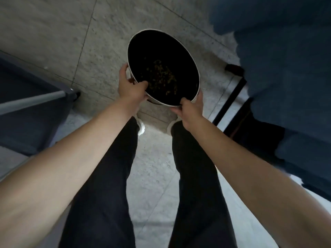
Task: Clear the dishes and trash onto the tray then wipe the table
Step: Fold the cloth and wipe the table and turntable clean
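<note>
A large black bowl (pixel 161 56) with a white rim is held out in front of me over the floor, tilted toward me. Yellowish food scraps lie on its dark inside. My left hand (pixel 131 86) grips the near-left rim, thumb over the edge. My right hand (pixel 190 109) grips the near-right rim from below, thumb on top. No tray or table top shows in the head view.
Grey stone floor tiles (pixel 53 33) lie below. A grey cart or frame with a metal bar (pixel 35 101) stands at the left. Blue fabric (pixel 286 68) hangs at the right, with a dark chair leg (pixel 231 97) beside it. My dark trousers and white shoes are underneath.
</note>
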Demonstrator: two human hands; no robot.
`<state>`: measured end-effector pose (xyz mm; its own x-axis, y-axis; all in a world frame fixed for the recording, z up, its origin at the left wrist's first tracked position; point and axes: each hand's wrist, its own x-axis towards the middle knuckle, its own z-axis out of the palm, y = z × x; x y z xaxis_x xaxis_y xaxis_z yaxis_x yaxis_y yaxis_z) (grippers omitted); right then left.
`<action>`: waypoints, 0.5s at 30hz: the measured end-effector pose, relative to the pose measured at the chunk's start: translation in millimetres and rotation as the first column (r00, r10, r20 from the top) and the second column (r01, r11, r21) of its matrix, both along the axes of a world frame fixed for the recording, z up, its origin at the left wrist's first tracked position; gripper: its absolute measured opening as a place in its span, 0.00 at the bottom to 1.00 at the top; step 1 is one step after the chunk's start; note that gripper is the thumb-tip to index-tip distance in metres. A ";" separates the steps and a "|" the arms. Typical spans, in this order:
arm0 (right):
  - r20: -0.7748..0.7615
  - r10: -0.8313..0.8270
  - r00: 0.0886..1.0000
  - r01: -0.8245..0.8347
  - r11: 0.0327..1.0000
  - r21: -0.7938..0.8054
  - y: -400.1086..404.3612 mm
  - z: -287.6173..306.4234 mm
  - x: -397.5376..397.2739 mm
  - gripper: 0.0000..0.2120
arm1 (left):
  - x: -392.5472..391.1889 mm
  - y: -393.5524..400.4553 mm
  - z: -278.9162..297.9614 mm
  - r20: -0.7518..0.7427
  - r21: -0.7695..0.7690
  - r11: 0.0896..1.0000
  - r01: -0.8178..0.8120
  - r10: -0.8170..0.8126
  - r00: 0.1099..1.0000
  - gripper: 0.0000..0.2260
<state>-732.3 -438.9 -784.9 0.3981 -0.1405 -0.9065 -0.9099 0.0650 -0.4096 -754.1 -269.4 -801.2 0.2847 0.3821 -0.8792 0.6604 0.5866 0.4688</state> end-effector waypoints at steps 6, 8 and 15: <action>-0.001 0.019 1.000 -0.019 1.000 -0.006 -16.7 132.7 -7.4 0.41 | -15.6 -12.7 134.4 -0.050 0.055 0.998 -0.031 0.034 0.998 0.35; -0.011 -0.020 1.000 0.020 0.999 0.025 -22.3 171.4 -10.9 0.41 | -20.3 -18.7 173.5 -0.059 0.083 0.996 -0.032 0.037 0.998 0.35; 0.028 -0.058 0.998 0.055 0.993 0.106 -57.6 262.8 -34.3 0.37 | -36.4 -44.2 267.0 -0.041 0.118 0.993 -0.020 0.025 0.999 0.36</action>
<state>-766.6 -496.5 -522.1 0.4204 -0.0682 -0.9048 -0.8906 0.1598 -0.4258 -790.5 -313.7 -534.2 0.2379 0.4896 -0.8389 0.6685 0.5440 0.5070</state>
